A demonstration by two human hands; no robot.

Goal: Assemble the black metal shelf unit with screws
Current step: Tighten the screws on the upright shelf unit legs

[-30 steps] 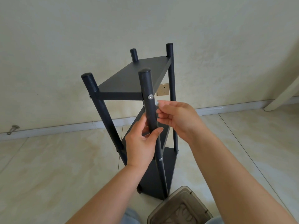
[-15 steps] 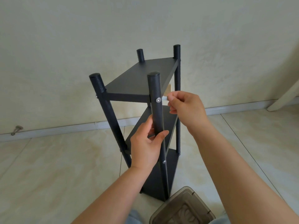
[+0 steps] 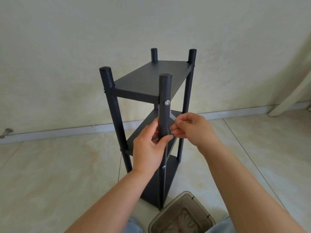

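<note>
A plain room in a home — glossy beige floor tiles (image 3: 50, 174), a bare cream wall (image 3: 67, 39) with white skirting board (image 3: 58, 132), flat-pack black shelf unit (image 3: 151, 78) being assembled on the floor.

1 black shelf unit (image 3: 151, 78): 4 posts, 3 shelves, approx 4 silver screws (image 3: 167, 102) showing. 2 hands – left hand (image 3: 149, 148), right hand (image 3: 190, 126). 1 brown plastic bin (image 3: 181, 214). 1 wall hook (image 3: 5, 132).
</note>
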